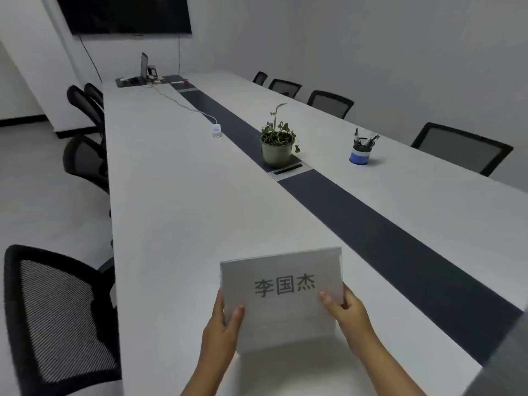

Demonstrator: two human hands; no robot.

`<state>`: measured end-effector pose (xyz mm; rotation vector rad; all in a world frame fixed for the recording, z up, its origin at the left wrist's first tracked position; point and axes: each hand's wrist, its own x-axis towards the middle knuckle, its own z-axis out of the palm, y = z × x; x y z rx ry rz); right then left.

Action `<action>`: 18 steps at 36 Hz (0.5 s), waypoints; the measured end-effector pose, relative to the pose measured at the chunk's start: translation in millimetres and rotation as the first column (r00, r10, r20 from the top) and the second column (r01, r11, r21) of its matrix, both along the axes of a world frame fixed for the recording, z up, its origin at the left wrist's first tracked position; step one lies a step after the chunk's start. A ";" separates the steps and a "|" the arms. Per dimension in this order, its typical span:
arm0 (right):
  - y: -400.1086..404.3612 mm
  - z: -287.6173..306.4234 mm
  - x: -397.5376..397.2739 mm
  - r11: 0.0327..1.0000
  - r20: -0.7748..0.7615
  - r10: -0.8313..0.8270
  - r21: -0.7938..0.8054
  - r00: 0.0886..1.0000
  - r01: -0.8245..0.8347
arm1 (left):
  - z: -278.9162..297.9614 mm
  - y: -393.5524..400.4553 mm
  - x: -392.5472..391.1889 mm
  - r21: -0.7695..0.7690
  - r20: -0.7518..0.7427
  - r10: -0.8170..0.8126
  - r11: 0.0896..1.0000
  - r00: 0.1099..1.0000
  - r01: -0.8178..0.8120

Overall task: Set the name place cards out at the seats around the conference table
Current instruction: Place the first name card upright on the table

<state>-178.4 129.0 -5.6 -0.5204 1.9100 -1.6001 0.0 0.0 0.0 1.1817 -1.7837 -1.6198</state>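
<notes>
Cards are still all in our grip, so we judge the task barely begun. We hold a stack of name cards [281, 292] above the near end of the desk [177, 195], at 6 o'clock in the view, printed face toward us with 3 characters on the top sheet. Our left hand [224, 327] pinches the lower left edge, thumb on the front and fingers curled behind; our right hand [347, 310] pinches the right edge the same way. Layered edges at the top suggest several cards, though we cannot count them.

No card stands anywhere on the desk that we can see. At least 4 chairs line the 9 o'clock side, the nearest [57, 318] at 8 o'clock, and 4 more [460, 147] run along the 2 o'clock side. Between them sit a potted plant [277, 141] at 12 o'clock and a pen cup [360, 151] at 1 o'clock. Every visible seat is still to be served, starting, we think, with the nearest one.
</notes>
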 end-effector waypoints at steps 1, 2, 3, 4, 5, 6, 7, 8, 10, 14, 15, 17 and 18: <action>4.2 0.0 4.8 1.000 0.021 -0.011 -0.022 1.000 0.011 | -2.3 2.0 4.5 0.001 -0.018 0.003 1.000 1.000 -0.003; 8.3 1.5 10.0 1.000 0.038 -0.025 -0.017 0.999 0.026 | -3.2 5.5 7.3 0.005 -0.034 0.007 1.000 0.999 -0.007; 15.1 -0.1 15.4 0.999 0.046 -0.031 -0.028 0.998 0.032 | -4.6 11.3 13.3 0.022 -0.061 0.006 1.000 0.998 -0.005; 22.2 1.4 21.5 0.998 0.064 -0.044 -0.033 0.997 0.047 | -5.6 16.7 18.9 0.039 -0.074 0.012 0.999 0.997 -0.009; 30.6 -1.1 26.3 0.998 0.077 -0.056 -0.038 0.995 0.059 | -8.0 24.3 23.5 0.044 -0.079 0.023 0.999 0.997 -0.020; 39.0 -1.5 30.8 0.996 0.090 -0.072 -0.041 0.993 0.076 | -8.0 32.5 27.1 0.044 -0.059 0.031 0.999 0.998 -0.029; 47.9 -3.1 34.1 0.995 0.098 -0.086 -0.042 0.992 0.090 | -9.8 39.4 29.8 0.034 -0.053 0.035 0.999 0.998 -0.033; 57.3 -0.5 38.2 0.994 0.101 -0.097 -0.044 0.990 0.102 | -10.2 46.0 31.6 0.020 -0.035 0.032 0.999 0.999 -0.031; 77.8 1.1 41.5 0.991 0.112 -0.121 -0.049 0.986 0.127 | -11.2 57.8 30.7 0.008 -0.033 0.015 1.000 0.999 -0.015; 119.6 7.6 37.9 0.972 0.135 -0.211 -0.077 0.968 0.223 | -5.5 83.5 14.9 0.024 -0.035 -0.028 0.999 0.999 0.029; 130.0 8.7 33.9 0.961 0.149 -0.242 -0.101 0.959 0.258 | -3.4 90.8 7.7 0.036 -0.054 -0.034 0.999 0.998 0.036; 151.0 13.2 23.3 0.941 0.167 -0.294 -0.125 0.941 0.316 | -2.5 107.4 -7.7 0.046 -0.087 -0.066 0.996 0.994 0.071; 160.9 15.3 15.8 0.931 0.171 -0.322 -0.121 0.931 0.344 | -2.6 115.2 -17.9 0.050 -0.088 -0.078 0.995 0.993 0.082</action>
